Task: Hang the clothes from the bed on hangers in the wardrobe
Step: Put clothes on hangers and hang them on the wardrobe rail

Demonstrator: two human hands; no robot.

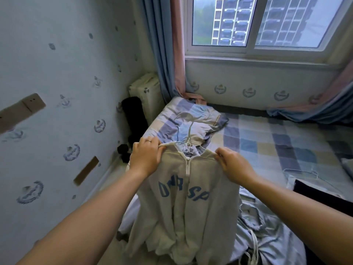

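The left hand (147, 155) and right hand (236, 165) pinch the shoulders of the blue-lettered grey zip hoodie (187, 203) above the checked bed (267, 142). It seems best to settle both shoulders evenly over the thin white hanger (186, 147), with the hook centred.

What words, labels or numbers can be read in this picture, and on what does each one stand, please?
"DNR SP": blue letters on the chest of the sweatshirt, partly lost in folds.
Strip label on the grey garment on the pillow: too small to read.
Wallpaper emblems: too blurred to read.
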